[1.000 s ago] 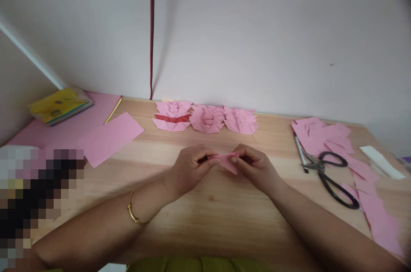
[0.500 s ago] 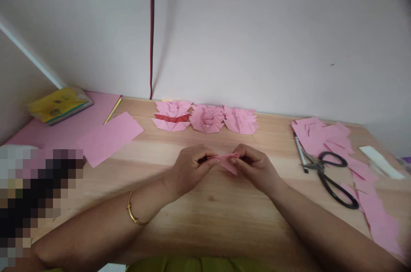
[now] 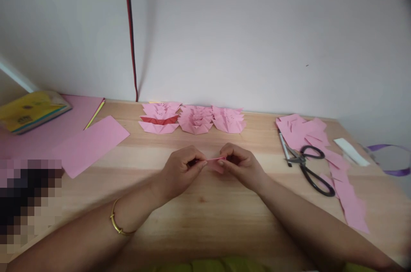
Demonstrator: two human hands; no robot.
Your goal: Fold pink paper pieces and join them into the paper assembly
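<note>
A small folded piece of pink paper (image 3: pixel 215 161) is stretched between my two hands, just above the table. My left hand (image 3: pixel 181 169) pinches its left end between thumb and fingers. At the other end, my right hand (image 3: pixel 244 165) pinches it the same way, and the fingertips partly cover the folds. Beyond my hands, folded pink paper shapes (image 3: pixel 195 121) stand in three rows near the wall. Within the left row, one red folded paper (image 3: pixel 159 120) shows.
Black-handled scissors (image 3: pixel 313 171) and a pen (image 3: pixel 284 148) lie on the right beside scattered pink paper pieces (image 3: pixel 348 195). A white strip (image 3: pixel 351 152) is farther right. On the left are a pink sheet (image 3: pixel 94 146), a yellow pencil (image 3: pixel 95 113) and a yellow packet (image 3: pixel 32 111).
The whole view has swung to the right, so the table things sit further left. The pink paper between my hands now appears more edge-on; both hands keep their pinch.
</note>
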